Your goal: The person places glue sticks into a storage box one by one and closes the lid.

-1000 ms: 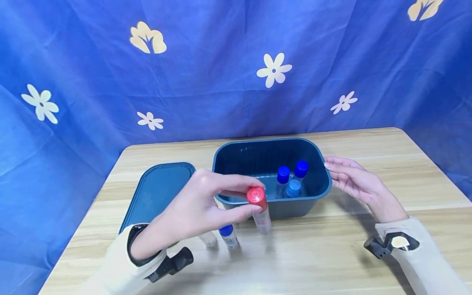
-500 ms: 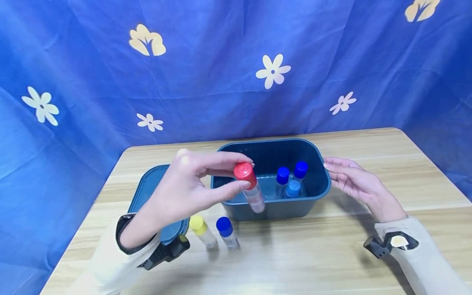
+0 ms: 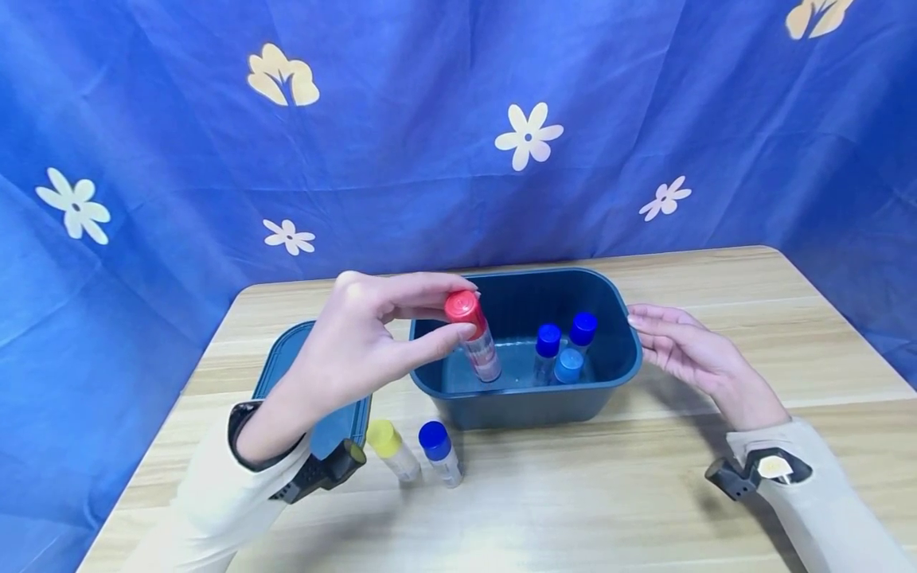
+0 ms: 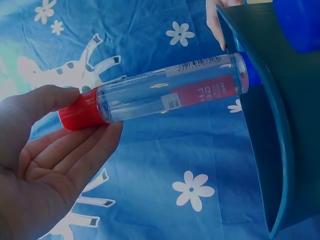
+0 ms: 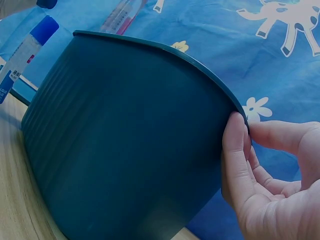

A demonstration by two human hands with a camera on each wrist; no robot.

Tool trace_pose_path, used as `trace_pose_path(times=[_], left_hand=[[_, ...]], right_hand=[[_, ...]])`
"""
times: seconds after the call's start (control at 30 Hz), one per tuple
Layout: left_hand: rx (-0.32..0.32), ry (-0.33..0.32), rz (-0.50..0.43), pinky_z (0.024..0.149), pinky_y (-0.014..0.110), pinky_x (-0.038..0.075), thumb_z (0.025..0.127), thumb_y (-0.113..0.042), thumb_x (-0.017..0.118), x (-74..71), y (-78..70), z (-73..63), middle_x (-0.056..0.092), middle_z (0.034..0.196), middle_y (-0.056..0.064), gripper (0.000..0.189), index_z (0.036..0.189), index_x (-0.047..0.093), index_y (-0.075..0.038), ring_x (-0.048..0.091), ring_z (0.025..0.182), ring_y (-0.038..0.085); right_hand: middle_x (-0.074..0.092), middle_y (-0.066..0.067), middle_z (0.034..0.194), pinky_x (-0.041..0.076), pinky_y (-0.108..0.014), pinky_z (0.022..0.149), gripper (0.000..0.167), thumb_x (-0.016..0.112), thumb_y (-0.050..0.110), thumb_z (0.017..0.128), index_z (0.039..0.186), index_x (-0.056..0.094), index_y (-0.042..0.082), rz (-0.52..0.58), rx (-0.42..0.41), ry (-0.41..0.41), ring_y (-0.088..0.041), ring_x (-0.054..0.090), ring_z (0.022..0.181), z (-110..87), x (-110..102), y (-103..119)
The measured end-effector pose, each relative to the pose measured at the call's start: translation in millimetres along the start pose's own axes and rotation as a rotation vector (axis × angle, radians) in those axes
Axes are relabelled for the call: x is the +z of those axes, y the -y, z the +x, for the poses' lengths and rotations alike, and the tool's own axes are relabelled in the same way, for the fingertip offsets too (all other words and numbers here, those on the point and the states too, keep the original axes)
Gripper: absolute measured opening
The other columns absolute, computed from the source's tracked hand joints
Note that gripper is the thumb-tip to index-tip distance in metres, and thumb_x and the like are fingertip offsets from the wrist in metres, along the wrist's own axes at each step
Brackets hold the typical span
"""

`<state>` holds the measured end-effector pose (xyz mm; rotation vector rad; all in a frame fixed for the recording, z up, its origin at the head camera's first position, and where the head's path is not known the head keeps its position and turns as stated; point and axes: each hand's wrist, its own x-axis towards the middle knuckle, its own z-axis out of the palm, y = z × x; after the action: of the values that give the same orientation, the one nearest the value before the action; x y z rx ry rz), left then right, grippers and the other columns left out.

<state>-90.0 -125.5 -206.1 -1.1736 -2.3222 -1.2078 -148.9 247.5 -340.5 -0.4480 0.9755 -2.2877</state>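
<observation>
My left hand [image 3: 380, 334] pinches the red cap of a clear glue bottle [image 3: 481, 354] between thumb and fingers. The bottle hangs tilted over the left part of a dark teal bin [image 3: 530, 406]. In the left wrist view, the bottle's base [image 4: 241, 75] appears close to the bin's rim. My right hand [image 3: 688, 350] holds the bin's right end, with thumb and fingers [image 5: 233, 135] at the rim. Inside the bin, at the right, stand two dark-blue-capped bottles [image 3: 548, 341] and a lower light-blue-capped one [image 3: 569, 364].
A yellow-capped bottle [image 3: 394, 450] and a blue-capped bottle [image 3: 440, 454] stand on the wooden table [image 3: 573, 493] in front of the bin. A flat teal lid [image 3: 344, 426] lies at left, partly hidden by my left arm. A blue flowered curtain [image 3: 401, 159] hangs behind.
My left hand has carried the red-capped glue bottle up and back, from in front of the bin to over its opening. The yellow cap came into sight. My right hand stays at the bin.
</observation>
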Motion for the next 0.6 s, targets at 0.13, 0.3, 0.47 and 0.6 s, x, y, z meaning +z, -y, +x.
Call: trace_pose_path(times=[0.13, 0.3, 0.47, 0.6], left_hand=[[-0.050, -0.008, 0.038, 0.080, 0.024, 0.055, 0.081, -0.005, 0.077, -3.0, -5.2, 2.8, 0.073, 0.100, 0.002, 0.031, 0.112, 0.071, -0.004, 0.069, 0.092, 0.008], [-0.067, -0.028, 0.054, 0.080, 0.023, 0.055, 0.079, -0.001, 0.077, -3.5, -4.2, 3.8, 0.074, 0.098, 0.006, 0.031, 0.110, 0.070, -0.001, 0.070, 0.091, 0.011], [-0.057, -0.044, 0.062, 0.075, 0.020, 0.055, 0.079, 0.000, 0.077, -3.9, 0.5, 3.7, 0.074, 0.097, 0.006, 0.031, 0.109, 0.071, -0.001, 0.070, 0.090, 0.012], [-0.053, -0.047, 0.070, 0.063, 0.017, 0.053, 0.078, -0.001, 0.078, -4.3, 3.2, 4.2, 0.074, 0.096, 0.006, 0.031, 0.109, 0.071, -0.001, 0.071, 0.090, 0.013]], right_hand=[[0.068, -0.016, 0.111, 0.054, -0.032, 0.088, 0.033, 0.032, -0.009, 0.101, 0.115, 0.062, -0.004, 0.001, -0.002, 0.002, -0.023, 0.067, 0.103, 0.8, 1.1, 0.1], [0.068, -0.016, 0.112, 0.054, -0.032, 0.089, 0.034, 0.031, -0.009, 0.101, 0.116, 0.061, -0.005, 0.006, -0.005, 0.015, -0.023, 0.066, 0.104, 0.6, 0.0, -0.4], [0.067, -0.016, 0.112, 0.053, -0.032, 0.089, 0.035, 0.030, -0.009, 0.101, 0.117, 0.060, -0.005, 0.012, -0.003, 0.028, -0.023, 0.066, 0.104, 0.7, -1.0, -0.9], [0.067, -0.016, 0.112, 0.053, -0.032, 0.089, 0.035, 0.030, -0.009, 0.101, 0.117, 0.060, -0.005, 0.008, -0.004, 0.026, -0.023, 0.066, 0.104, 0.4, -1.2, -0.8]])
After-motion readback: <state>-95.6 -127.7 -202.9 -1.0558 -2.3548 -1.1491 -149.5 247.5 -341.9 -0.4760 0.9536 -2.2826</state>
